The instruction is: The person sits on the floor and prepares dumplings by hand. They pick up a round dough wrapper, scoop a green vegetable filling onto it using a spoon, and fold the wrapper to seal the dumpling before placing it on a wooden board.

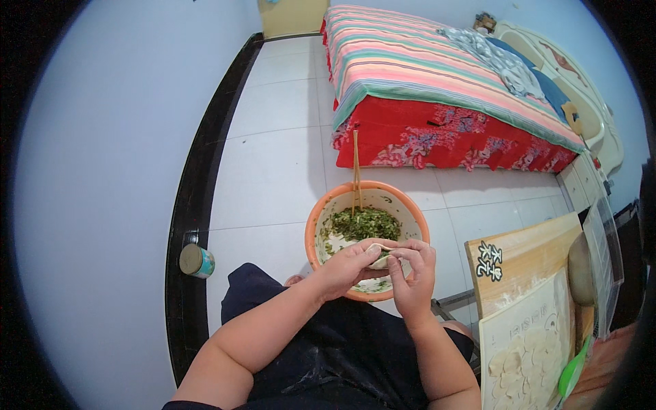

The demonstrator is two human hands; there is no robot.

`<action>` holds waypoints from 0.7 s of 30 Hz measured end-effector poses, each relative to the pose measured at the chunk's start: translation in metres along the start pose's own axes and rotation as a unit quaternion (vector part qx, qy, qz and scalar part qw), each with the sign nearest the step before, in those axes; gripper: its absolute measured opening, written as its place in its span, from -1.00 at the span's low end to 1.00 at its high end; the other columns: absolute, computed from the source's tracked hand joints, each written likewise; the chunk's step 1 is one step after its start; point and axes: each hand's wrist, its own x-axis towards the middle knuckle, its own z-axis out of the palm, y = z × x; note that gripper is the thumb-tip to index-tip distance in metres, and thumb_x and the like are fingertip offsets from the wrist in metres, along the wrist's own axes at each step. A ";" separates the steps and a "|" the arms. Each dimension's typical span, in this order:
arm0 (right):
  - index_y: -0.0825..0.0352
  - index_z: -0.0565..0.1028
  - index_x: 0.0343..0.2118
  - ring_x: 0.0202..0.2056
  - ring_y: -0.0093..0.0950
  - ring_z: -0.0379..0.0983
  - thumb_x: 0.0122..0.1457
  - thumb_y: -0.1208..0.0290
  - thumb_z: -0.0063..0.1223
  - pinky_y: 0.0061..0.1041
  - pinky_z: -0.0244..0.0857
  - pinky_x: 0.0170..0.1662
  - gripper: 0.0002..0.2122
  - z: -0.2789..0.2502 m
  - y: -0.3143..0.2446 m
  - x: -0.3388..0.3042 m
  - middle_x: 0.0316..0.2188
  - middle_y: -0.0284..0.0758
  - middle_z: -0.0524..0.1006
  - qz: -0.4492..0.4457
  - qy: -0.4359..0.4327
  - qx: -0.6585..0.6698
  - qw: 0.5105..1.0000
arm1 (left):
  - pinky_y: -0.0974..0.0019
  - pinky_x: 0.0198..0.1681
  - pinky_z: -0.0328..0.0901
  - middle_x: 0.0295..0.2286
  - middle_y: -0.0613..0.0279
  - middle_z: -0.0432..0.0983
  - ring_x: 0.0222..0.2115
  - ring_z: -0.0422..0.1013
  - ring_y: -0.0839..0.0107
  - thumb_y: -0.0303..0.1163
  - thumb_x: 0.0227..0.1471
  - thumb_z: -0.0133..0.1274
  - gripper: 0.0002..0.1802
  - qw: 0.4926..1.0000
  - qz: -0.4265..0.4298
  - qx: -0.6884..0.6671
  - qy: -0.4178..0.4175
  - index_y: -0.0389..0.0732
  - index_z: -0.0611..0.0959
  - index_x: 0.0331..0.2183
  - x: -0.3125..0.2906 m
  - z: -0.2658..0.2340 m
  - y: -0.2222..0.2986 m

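Over the near part of a large orange-rimmed basin, both hands are closed on one dumpling, a pale dough wrapper folded around green filling. My left hand cradles it from the left, thumb on top. The fingers and thumb of my right hand pinch its edge from the right. Chopped green filling lies heaped in the basin, with bits stuck to its white inner wall. A pair of wooden chopsticks stands upright in the filling.
On my right, flat dough wrappers overlap on a floured sheet beside a wooden board. A green-handled utensil lies near them. A lidded jar sits by the left wall. Beyond the basin stands a bed with a striped cover.
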 end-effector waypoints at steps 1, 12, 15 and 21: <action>0.29 0.48 -0.41 -0.14 -0.37 0.35 0.01 0.52 0.11 -0.34 0.16 -0.03 -0.92 0.000 0.002 0.002 -0.37 -0.29 0.51 0.009 -0.005 0.016 1.000 | 0.20 0.10 0.22 0.01 0.11 0.23 0.00 0.26 0.34 -0.19 0.26 -0.36 -0.52 1.000 0.013 0.010 0.000 -0.25 0.23 0.10 -0.001 0.002 0.001; 0.31 0.50 -0.35 -0.18 -0.33 0.41 0.04 0.54 0.08 -0.33 0.19 0.01 -0.90 -0.006 0.006 -0.002 -0.30 -0.29 0.53 0.045 -0.009 0.062 0.997 | 0.33 0.04 0.23 -0.01 0.15 0.26 -0.01 0.26 0.42 -0.49 0.04 0.04 -0.36 0.939 0.082 0.335 0.006 -0.25 0.17 0.13 -0.004 0.001 -0.001; 0.32 0.48 -0.25 -0.13 -0.37 0.41 0.05 0.56 0.08 -0.39 0.23 0.00 -0.83 -0.008 -0.001 -0.001 -0.23 -0.25 0.52 0.063 0.008 0.146 0.987 | 0.32 0.04 0.25 -0.04 0.16 0.29 -0.03 0.29 0.43 -0.48 0.06 0.02 -0.43 0.968 0.101 0.229 0.010 -0.26 0.22 0.09 -0.002 -0.001 -0.003; 0.35 0.43 -0.13 -0.06 -0.38 0.39 0.03 0.57 0.13 -0.43 0.25 0.01 -0.71 -0.012 0.005 -0.006 -0.10 -0.19 0.47 0.076 0.007 0.245 0.967 | 0.28 0.00 0.30 -0.08 0.14 0.34 -0.09 0.35 0.39 -0.46 0.09 -0.02 -0.49 0.987 0.122 0.104 0.015 -0.29 0.25 0.07 -0.011 0.012 0.015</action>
